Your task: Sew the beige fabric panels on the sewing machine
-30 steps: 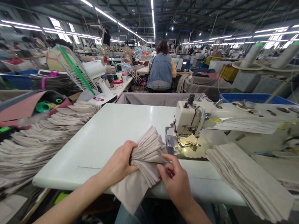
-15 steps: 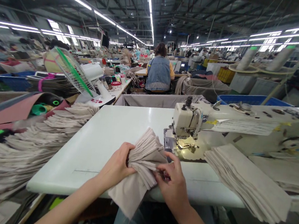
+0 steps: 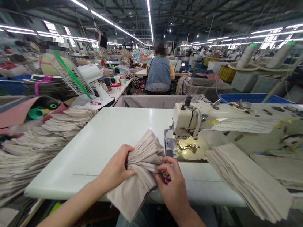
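A bundle of beige fabric pieces is bunched and fanned out over the front edge of the white sewing table, its lower corner hanging past the edge. My left hand grips the bundle from the left, thumb on top and fingers behind. At its right side, my right hand has curled fingers, with thumb and fingertips pinching the fabric edges. Something small and purplish-red shows inside the right fingers, mostly hidden; I cannot make out its kind. Just beyond stands the sewing machine, its needle area lit.
A folded stack of beige fabric lies right of the machine's needle area. Along the left runs a long row of beige pieces. Behind it are a fan and thread cones. A person in a denim vest sits ahead.
The fabric's upper right part has shifted under my right fingers, and more of the layered edges show. Both hands keep their hold. The whole view has moved slightly.
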Demonstrator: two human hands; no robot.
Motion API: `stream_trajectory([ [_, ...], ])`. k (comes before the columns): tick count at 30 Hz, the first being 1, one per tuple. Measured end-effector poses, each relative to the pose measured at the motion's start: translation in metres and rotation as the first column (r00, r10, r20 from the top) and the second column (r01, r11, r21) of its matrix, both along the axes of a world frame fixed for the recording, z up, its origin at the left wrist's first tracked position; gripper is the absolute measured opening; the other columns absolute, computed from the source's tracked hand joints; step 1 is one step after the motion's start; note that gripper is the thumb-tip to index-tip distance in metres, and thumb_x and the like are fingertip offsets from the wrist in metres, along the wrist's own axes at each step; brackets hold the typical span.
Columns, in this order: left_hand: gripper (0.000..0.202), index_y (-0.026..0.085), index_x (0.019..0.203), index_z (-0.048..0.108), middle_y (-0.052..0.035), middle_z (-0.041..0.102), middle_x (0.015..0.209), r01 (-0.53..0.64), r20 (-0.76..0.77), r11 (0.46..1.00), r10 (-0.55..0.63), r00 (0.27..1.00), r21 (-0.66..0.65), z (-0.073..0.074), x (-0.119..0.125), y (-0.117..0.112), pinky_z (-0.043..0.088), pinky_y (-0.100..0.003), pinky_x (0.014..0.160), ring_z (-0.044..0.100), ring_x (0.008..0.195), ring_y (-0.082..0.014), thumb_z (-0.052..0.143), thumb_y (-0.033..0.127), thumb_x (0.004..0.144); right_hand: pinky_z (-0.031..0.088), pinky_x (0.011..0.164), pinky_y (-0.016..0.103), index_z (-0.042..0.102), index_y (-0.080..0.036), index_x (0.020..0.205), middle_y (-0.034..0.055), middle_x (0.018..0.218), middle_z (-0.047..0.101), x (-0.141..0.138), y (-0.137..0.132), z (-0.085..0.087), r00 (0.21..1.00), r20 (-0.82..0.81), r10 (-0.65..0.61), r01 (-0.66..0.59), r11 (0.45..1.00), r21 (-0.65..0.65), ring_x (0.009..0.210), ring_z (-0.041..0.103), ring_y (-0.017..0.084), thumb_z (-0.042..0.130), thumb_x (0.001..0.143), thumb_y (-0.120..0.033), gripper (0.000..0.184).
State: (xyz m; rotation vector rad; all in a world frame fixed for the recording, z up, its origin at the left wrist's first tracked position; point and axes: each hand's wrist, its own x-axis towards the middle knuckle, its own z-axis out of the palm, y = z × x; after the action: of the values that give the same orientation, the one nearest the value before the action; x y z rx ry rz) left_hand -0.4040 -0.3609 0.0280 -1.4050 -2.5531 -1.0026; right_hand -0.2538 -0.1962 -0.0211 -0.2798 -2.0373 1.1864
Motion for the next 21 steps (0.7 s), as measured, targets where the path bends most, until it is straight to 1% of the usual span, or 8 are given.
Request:
stream_trajectory([
  [2, 0.045, 0.02, 0.111, 0.049, -0.0037, 0.056, 0.103, -0.004, 0.008, 1.0, 0.004, 1.0, 0.008, 0.0, -0.001, 0.0, 0.051, -0.036, 0.082, 0.059, 0.093, -0.0223, 0.062, 0.015, 0.069, 0.05, 0.062, 0.025, 0.058, -0.023, 0.093, 0.0035, 0.097, 0.064, -0.002, 0.002, 0.0, 0.999, 0.032, 0.017, -0.014, 0.996, -0.09, 0.063, 0.055, 0.012, 0.068, 0.08, -0.021, 0.017],
  [4, 0.044, 0.02, 0.111, 0.05, -0.0036, 0.057, 0.103, -0.01, 0.017, 1.0, 0.01, 1.0, 0.011, 0.0, -0.001, 0.0, 0.051, -0.035, 0.081, 0.059, 0.092, -0.0222, 0.062, 0.016, 0.069, 0.045, 0.056, 0.023, 0.054, -0.022, 0.111, -0.0015, 0.087, 0.063, -0.003, 0.003, 0.001, 0.996, 0.062, 0.064, -0.05, 0.979, -0.196, 0.055, 0.047, 0.01, 0.072, 0.077, -0.024, 0.039],
  [6, 0.044, 0.02, 0.11, 0.05, -0.0038, 0.057, 0.103, -0.012, 0.026, 1.0, 0.012, 1.0, 0.011, 0.001, -0.001, -0.001, 0.051, -0.035, 0.081, 0.059, 0.091, -0.0222, 0.062, 0.016, 0.068, 0.041, 0.052, 0.022, 0.044, -0.022, 0.132, -0.0043, 0.083, 0.063, -0.004, 0.006, 0.005, 0.988, 0.07, 0.137, -0.111, 0.949, -0.294, 0.053, 0.044, 0.01, 0.075, 0.076, -0.029, 0.064],
  [8, 0.044, 0.02, 0.11, 0.05, -0.004, 0.057, 0.103, -0.011, 0.04, 1.0, 0.011, 0.999, 0.007, 0.001, -0.001, -0.001, 0.051, -0.036, 0.081, 0.059, 0.091, -0.0223, 0.061, 0.015, 0.067, 0.041, 0.052, 0.022, 0.035, -0.022, 0.143, -0.0053, 0.081, 0.063, -0.005, 0.01, 0.01, 0.978, 0.067, 0.198, -0.159, 0.914, -0.374, 0.052, 0.044, 0.01, 0.074, 0.08, -0.036, 0.075],
  [11, 0.046, 0.02, 0.111, 0.049, -0.0044, 0.057, 0.104, -0.016, 0.062, 1.0, 0.016, 0.998, 0.003, 0.002, -0.001, 0.0, 0.051, -0.036, 0.083, 0.059, 0.093, -0.0226, 0.061, 0.015, 0.067, 0.044, 0.059, 0.024, 0.043, -0.019, 0.139, -0.0059, 0.069, 0.061, -0.009, 0.017, 0.017, 0.97, 0.084, 0.229, -0.176, 0.896, -0.409, 0.057, 0.052, 0.013, 0.064, 0.089, -0.041, 0.059],
  [14, 0.046, 0.02, 0.111, 0.049, -0.0043, 0.058, 0.104, -0.023, 0.084, 1.0, 0.023, 0.996, 0.001, 0.005, 0.001, 0.0, 0.051, -0.037, 0.084, 0.06, 0.094, -0.0229, 0.062, 0.016, 0.067, 0.045, 0.063, 0.025, 0.056, -0.019, 0.124, -0.0067, 0.061, 0.058, -0.017, 0.023, 0.018, 0.976, 0.11, 0.188, -0.141, 0.93, -0.341, 0.059, 0.057, 0.014, 0.06, 0.09, -0.037, 0.038],
  [18, 0.043, 0.02, 0.111, 0.049, -0.0044, 0.058, 0.104, -0.018, 0.111, 1.0, 0.019, 0.994, -0.013, 0.008, 0.003, 0.001, 0.051, -0.039, 0.084, 0.06, 0.095, -0.0235, 0.063, 0.018, 0.07, 0.038, 0.053, 0.023, 0.061, -0.022, 0.095, -0.0076, 0.057, 0.052, -0.029, 0.026, 0.02, 0.982, 0.132, 0.138, -0.111, 0.975, -0.194, 0.052, 0.052, 0.013, 0.062, 0.086, -0.034, 0.015],
  [21, 0.046, 0.02, 0.115, 0.048, -0.0065, 0.058, 0.109, -0.027, 0.098, 0.999, 0.03, 0.995, -0.033, 0.008, 0.003, 0.002, 0.052, -0.042, 0.088, 0.061, 0.099, -0.0253, 0.065, 0.018, 0.072, 0.04, 0.055, 0.024, 0.061, -0.023, 0.085, -0.0053, 0.062, 0.054, -0.032, 0.028, 0.024, 0.99, 0.117, 0.077, -0.077, 0.997, -0.009, 0.057, 0.054, 0.014, 0.062, 0.084, -0.029, 0.007],
])
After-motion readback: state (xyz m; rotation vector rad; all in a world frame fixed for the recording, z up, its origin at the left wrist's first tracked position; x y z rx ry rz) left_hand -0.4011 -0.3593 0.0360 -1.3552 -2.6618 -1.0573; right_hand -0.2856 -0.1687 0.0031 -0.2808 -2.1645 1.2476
